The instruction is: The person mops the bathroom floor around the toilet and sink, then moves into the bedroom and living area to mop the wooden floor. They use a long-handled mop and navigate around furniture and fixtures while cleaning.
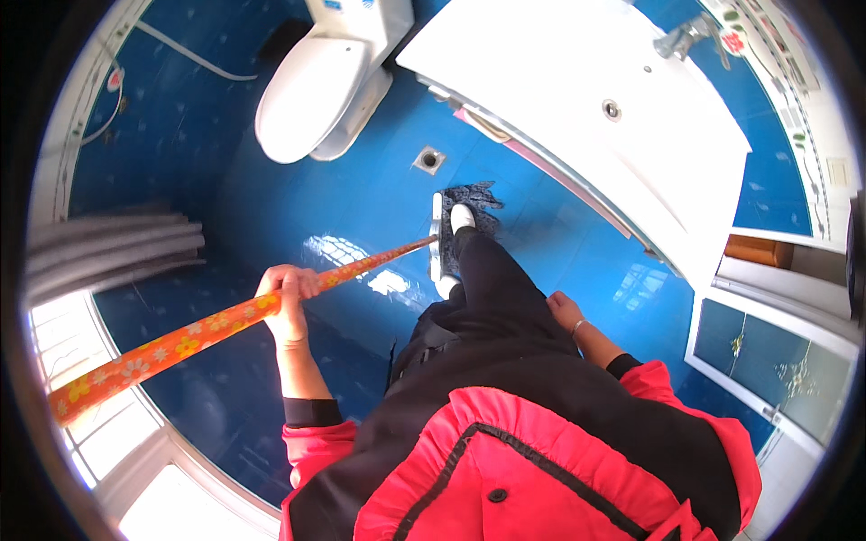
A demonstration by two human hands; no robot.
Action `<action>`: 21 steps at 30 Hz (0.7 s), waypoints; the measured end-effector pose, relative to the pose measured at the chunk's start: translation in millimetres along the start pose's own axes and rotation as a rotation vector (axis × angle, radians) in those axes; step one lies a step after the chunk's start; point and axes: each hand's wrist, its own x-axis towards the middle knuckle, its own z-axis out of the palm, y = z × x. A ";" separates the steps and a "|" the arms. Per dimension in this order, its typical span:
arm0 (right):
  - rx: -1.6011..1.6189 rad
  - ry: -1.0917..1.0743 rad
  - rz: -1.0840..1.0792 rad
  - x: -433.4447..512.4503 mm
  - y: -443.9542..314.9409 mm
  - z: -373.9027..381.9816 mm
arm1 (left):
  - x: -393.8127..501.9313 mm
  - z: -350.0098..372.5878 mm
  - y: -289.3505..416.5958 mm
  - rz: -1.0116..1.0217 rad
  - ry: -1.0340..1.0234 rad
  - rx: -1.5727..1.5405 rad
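My left hand [287, 297] grips a long mop handle [203, 331], orange with yellow and white flowers. The handle slants down to a pale mop head bar [436, 220] on the floor. Dark grey, ragged mop cloth [477, 194] spreads to the right of that bar. One white shoe [462, 217] is over the cloth, and the other white shoe [446, 285] shows at the bar's near end. My right hand [565, 312] hangs beside my right thigh, a bracelet on its wrist. Its fingers are partly hidden by the black trousers, and nothing is visible in it.
Shiny blue tiles [379, 223] cover the floor, with a square drain [429, 160] ahead. A white toilet [314, 101] stands at the far left. To the right is a white washbasin counter [541, 74] with a faucet [683, 40]. A grey curtain [122, 250] hangs at the left.
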 end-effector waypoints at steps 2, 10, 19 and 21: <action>-0.046 0.008 -0.014 5.7 -8.2 -9.5 | -14.6 -20.3 3.2 0.019 0.049 -0.015; -0.227 -0.135 -0.167 21.6 -45.0 -30.0 | -77.3 -63.7 -4.7 -0.049 0.428 -0.063; -0.435 -0.215 -0.385 83.4 -128.3 -18.2 | -70.3 -70.4 -8.7 -0.098 0.523 -0.024; -0.488 -0.249 -0.348 82.7 -142.1 -16.7 | -71.8 -71.6 -9.8 -0.108 0.571 -0.051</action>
